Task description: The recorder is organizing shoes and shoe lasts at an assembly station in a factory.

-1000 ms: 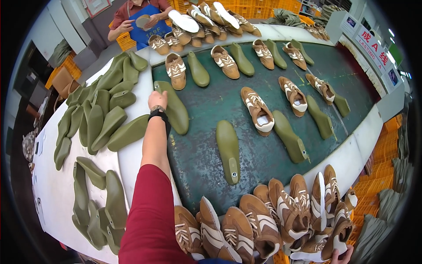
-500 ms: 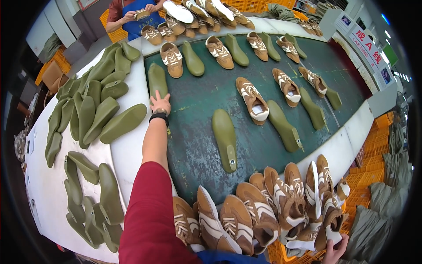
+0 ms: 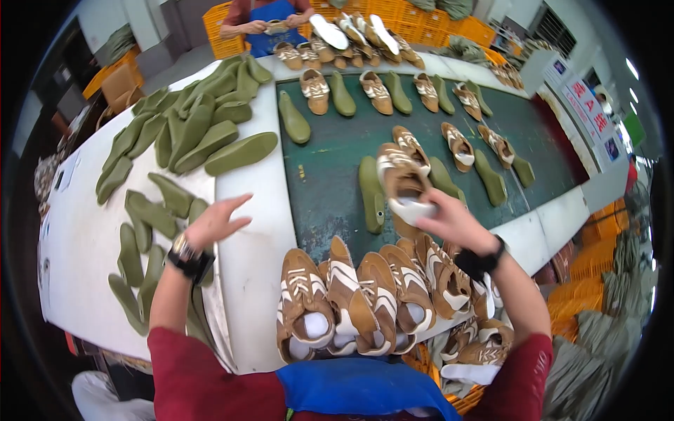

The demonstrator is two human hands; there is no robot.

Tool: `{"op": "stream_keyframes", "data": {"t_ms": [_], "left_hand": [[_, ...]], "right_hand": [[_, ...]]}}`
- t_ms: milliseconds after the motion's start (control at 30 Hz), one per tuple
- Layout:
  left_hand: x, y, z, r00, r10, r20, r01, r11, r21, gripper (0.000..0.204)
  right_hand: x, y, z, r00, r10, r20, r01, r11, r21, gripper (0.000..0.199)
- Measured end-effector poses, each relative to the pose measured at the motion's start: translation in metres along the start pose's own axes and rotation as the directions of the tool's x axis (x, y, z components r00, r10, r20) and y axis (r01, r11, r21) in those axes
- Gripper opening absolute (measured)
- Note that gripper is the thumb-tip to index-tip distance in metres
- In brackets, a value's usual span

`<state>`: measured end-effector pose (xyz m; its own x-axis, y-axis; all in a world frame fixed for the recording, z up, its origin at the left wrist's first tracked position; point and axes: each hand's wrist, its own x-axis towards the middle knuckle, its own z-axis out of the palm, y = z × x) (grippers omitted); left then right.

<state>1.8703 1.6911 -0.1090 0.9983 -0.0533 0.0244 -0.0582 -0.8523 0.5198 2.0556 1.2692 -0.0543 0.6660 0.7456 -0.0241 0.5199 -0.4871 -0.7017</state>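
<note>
The right hand point(image 3: 449, 221) is gripping a brown shoe point(image 3: 401, 184) by its white heel end and lifting it above the green belt point(image 3: 330, 189), just over the row of brown shoes point(image 3: 365, 298) packed along the near edge; by the look of it, this is the picking-up step, and setting it down will call for a bare patch of belt beside a green sole point(image 3: 371, 193). The left hand point(image 3: 214, 223) is hovering empty, fingers spread, over the white worktop point(image 3: 253, 266) near the loose green soles point(image 3: 151, 217).

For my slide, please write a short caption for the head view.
Right hand lifts a brown shoe above the green belt; left hand is open.
</note>
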Motion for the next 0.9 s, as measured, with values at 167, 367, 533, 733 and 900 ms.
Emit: {"op": "stream_keyframes", "data": {"t_ms": [167, 367, 533, 733, 900], "left_hand": [[-0.17, 0.07, 0.018, 0.926, -0.329, -0.185, 0.333, 0.943, -0.01, 0.049], [-0.323, 0.131, 0.096, 0.583, -0.777, -0.238, 0.756, 0.626, -0.192, 0.047], [-0.347, 0.128, 0.13, 0.535, -0.807, -0.249, 0.759, 0.589, -0.277, 0.044], [-0.278, 0.093, 0.113, 0.675, -0.657, -0.334, 0.581, 0.753, -0.308, 0.041], [-0.215, 0.031, 0.092, 0.788, -0.475, -0.392, 0.457, 0.877, -0.145, 0.042]], "right_hand": [[0.124, 0.067, 0.087, 0.989, 0.08, 0.122, -0.046, 0.964, -0.263, 0.037], [0.19, 0.139, 0.157, 0.985, 0.052, 0.166, 0.027, 0.897, -0.441, 0.061], [0.157, 0.079, 0.054, 0.861, 0.196, 0.47, 0.0, 0.923, -0.385, 0.075], [-0.026, 0.151, 0.029, 0.681, 0.577, 0.451, -0.313, 0.786, -0.533, 0.098], [-0.095, 0.188, 0.024, 0.976, 0.219, -0.014, -0.206, 0.888, -0.411, 0.059]]}}
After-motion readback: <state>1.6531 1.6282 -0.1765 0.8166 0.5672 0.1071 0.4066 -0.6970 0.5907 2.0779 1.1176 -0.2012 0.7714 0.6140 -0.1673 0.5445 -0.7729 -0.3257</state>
